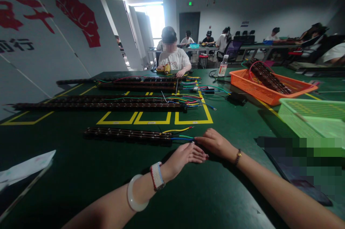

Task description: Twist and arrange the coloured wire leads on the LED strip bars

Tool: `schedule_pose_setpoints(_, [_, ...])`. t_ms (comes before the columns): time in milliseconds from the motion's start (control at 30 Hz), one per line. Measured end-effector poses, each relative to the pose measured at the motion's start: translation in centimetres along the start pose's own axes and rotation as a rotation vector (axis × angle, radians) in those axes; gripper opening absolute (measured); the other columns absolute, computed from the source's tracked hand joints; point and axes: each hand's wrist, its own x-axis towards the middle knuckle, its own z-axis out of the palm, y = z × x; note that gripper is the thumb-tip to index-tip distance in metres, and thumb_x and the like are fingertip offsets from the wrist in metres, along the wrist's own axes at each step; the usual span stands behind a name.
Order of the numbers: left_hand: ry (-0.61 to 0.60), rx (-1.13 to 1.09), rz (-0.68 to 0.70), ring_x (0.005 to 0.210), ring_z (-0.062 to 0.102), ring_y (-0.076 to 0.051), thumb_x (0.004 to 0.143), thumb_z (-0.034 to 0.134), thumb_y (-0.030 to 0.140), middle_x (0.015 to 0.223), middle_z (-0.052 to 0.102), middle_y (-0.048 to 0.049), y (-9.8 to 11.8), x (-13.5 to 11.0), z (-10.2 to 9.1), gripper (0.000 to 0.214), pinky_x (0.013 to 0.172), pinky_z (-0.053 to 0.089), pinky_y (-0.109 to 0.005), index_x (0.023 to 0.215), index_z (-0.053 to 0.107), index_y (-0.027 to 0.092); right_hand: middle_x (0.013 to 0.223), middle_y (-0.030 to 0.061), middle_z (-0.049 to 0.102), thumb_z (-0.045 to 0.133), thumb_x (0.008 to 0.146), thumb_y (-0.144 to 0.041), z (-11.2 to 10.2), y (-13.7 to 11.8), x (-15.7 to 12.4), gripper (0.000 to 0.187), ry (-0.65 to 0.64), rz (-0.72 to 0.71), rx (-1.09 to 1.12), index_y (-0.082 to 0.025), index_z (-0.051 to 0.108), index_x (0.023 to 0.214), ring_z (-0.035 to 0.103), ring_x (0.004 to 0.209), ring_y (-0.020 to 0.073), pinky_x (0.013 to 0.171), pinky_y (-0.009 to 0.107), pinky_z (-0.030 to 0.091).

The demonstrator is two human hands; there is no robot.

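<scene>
Centrally, the right hand [215, 143] is pinching the blue and green wires [181, 139] near their ends with bent fingers, while the left hand [185, 155], loosely open, is extending its fingers rightward just beside them, contact being unclear. Both forearms [269, 178] are slanting inward from the near side, and the wires' dark bundle [126, 134] is lying on the table [107, 175], left of the hands.

The bare right hand [217, 143] pinches 2 thin wires, blue and green [183, 139], from a long dark-brown bundle [126, 135]. The bare left hand [185, 156], fingers straight, is just beside the right.
</scene>
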Motion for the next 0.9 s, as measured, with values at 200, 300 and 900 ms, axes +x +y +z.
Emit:
schedule_pose_setpoints(200, [-0.086, 0.105, 0.003, 0.082, 0.066, -0.021, 0.086, 0.041, 0.054, 0.089, 0.069, -0.0168, -0.3, 0.0, -0.1, 0.048, 0.078, 0.048, -0.036, 0.085, 0.062, 0.011, 0.075, 0.0055, 0.058, 0.045, 0.093, -0.024, 0.1, 0.1, 0.2, 0.025, -0.119, -0.034, 0.019, -0.015, 0.064, 0.106, 0.049, 0.072, 0.0150, 0.066, 0.027, 0.040])
schedule_pose_setpoints(300, [-0.067, 0.100, 0.010, 0.081, 0.066, -0.021, 0.086, 0.042, 0.054, 0.087, 0.069, -0.0165, -0.2, 0.0, -0.1, 0.048, 0.078, 0.048, -0.036, 0.084, 0.061, 0.011, 0.074, 0.0053, 0.058, 0.045, 0.093, -0.024, 0.2, 0.0, 0.3, 0.023, -0.144, -0.042, 0.015, -0.016, 0.065, 0.103, 0.049, 0.072, 0.0150, 0.068, 0.028, 0.039])
schedule_pose_setpoints(900, [-0.065, 0.137, -0.004, 0.081, 0.066, -0.021, 0.089, 0.038, 0.048, 0.087, 0.069, -0.0147, 0.2, -0.1, 0.3, 0.041, 0.077, 0.048, -0.036, 0.083, 0.059, 0.012, 0.103, 0.0079, 0.061, 0.049, 0.091, -0.033, 1.2, 1.2, 1.5, 0.025, 0.006, 0.406, 0.277, -0.024, 0.062, 0.110, 0.055, 0.096, 0.0201, 0.085, 0.039, 0.044])
